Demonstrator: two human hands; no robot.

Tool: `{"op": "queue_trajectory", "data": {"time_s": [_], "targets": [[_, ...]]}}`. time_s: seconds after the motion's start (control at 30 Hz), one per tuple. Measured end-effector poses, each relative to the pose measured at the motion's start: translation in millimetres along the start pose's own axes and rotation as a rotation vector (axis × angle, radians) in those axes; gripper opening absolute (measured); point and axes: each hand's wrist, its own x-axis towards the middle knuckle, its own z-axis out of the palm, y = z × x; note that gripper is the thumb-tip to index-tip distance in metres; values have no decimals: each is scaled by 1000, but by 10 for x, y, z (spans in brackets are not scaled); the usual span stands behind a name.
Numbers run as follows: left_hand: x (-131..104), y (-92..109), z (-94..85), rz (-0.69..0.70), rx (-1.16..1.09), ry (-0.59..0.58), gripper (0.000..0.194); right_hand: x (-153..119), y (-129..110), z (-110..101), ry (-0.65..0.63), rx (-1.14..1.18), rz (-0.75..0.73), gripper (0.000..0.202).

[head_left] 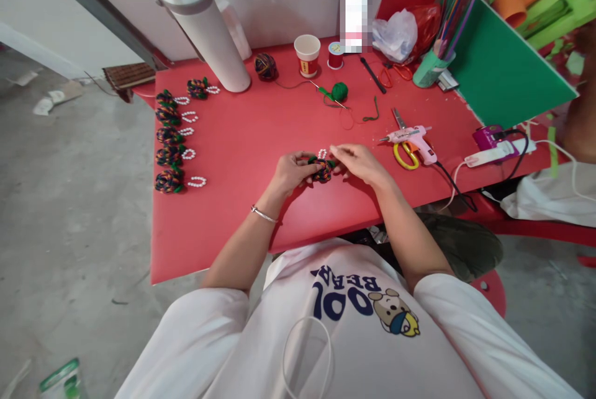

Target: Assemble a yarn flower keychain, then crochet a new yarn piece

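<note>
My left hand [292, 172] grips a multicoloured yarn charm [322, 170] with a white bead loop [322, 154] at its top, just above the red table. My right hand [356, 162] is at the charm's right side, with thumb and fingers pinched near a green part of it. What exactly those fingertips hold is too small to make out. Several similar charms [168, 155] with bead loops lie in a column along the table's left edge.
A white pillar [209, 39], a yarn ball [266, 67], a paper cup [307, 56] and a green yarn ball [339, 91] with a crochet hook [325, 90] stand or lie beyond my hands. Rightward are a pink glue gun [412, 138], yellow-handled scissors [406, 156] and a power strip [493, 152].
</note>
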Motion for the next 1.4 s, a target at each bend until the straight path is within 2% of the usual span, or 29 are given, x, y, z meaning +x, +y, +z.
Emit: {"op": "queue_trajectory", "data": {"time_s": [0.07,0.13,0.17,0.27,0.4,0.53,0.63,0.7,0.8,0.93,1.03,1.1,1.17,1.3,1.4], "targets": [[9,-6,3,0,3,8,38,82,-58,-52,80,-240,-97,25],[15,-13,3,12,-6,8,39,192,-149,-85,124,-447,-194,10],[18,-16,1,19,-9,7,39,251,-205,-91,121,-518,-216,14],[38,-35,-7,38,-2,5,39,410,-393,-69,29,-693,-214,25],[92,-94,-12,49,-8,9,42,545,-569,1,-62,-905,-177,27],[136,-164,-3,94,-58,-13,47,592,-579,43,-80,-965,-170,24],[155,-193,-4,132,-36,-19,44,549,-532,51,-47,-858,-224,21],[172,-206,-12,195,26,34,42,474,-511,49,27,-748,-316,22],[197,-219,-18,439,168,197,43,293,-523,26,170,-630,-550,20],[142,-173,-1,934,320,377,37,-35,-573,-47,359,-648,-934,16],[15,-75,-3,1274,421,455,30,-280,-567,-99,435,-719,-1160,20],[-69,-10,-24,1450,469,448,30,-410,-543,-113,439,-743,-1265,24],[-124,35,-56,1565,508,425,33,-506,-522,-107,432,-742,-1348,26],[-146,66,-105,1671,572,446,36,-614,-495,-57,432,-735,-1459,23],[-144,75,-118,1751,607,459,39,-652,-442,3,426,-692,-1417,14]]}}
